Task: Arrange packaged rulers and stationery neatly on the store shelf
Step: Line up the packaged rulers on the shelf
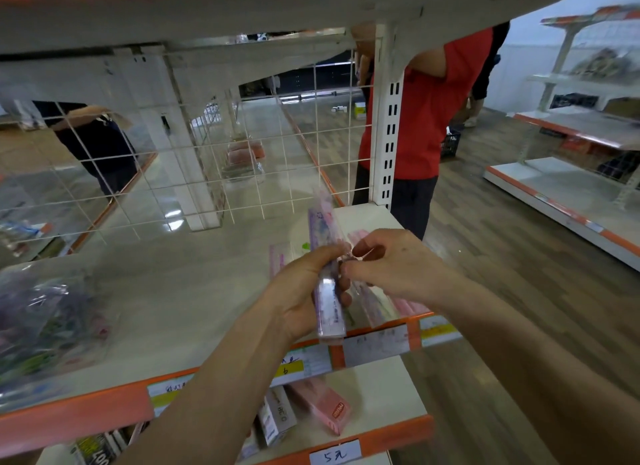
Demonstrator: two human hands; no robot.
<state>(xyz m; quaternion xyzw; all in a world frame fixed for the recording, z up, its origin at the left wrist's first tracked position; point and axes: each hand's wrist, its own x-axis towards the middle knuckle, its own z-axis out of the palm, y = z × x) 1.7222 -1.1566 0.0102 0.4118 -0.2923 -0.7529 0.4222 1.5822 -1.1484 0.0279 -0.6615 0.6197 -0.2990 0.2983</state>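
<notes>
Purple, perhaps patterned, ruler pack (329, 312)

Bright overhead glare, soft blur, warped edges.

Retail shop. White metal shelving (194, 291) with orange price strips (76, 418), handwritten price tags (334, 456) and a wire-grid back panel (207, 146). More shelf units (568, 201) across the aisle.

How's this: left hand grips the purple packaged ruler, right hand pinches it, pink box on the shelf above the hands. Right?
One slip: in the head view the pink box lies on the shelf below the hands, not above. The left hand does grip the purple packaged ruler and the right hand pinches it.
</notes>
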